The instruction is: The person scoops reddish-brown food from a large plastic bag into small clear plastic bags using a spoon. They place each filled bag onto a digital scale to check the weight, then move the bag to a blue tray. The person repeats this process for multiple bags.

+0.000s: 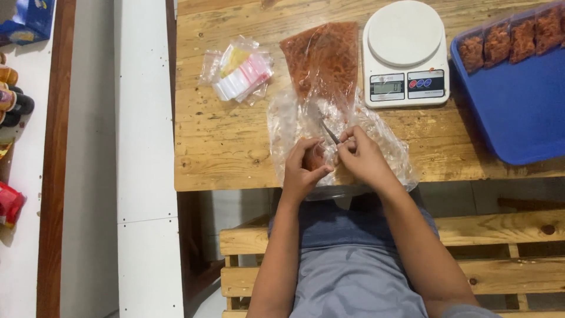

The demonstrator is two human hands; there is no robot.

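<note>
Here a small filled packet (315, 158) is pinched between the thumb and fingers of the left hand (303, 171), close to the near edge of the table (223, 141). The right hand (362, 158) is closed around a slim metal tool (328, 131), whose tip is angled away toward the far side; what kind of tool it is cannot be told. Both grips are clenched on what they hold, and the two hands are touching over the packet.

Under the hands a large clear plastic bag (385, 138) is spread, crumpled and smeared with reddish bits, its lower part draped over the near edge. Its far part is filled with reddish-brown food (322, 56) and is stretched toward the far edge. Just beside it, on the right, a white kitchen scale (405, 53) is placed. A blue tray (518, 112) is set at the right edge, with a row of filled small packets (511, 40) lined along its far side. Left of the big bag, a bundle of empty zip bags (240, 73) is laid.
</note>
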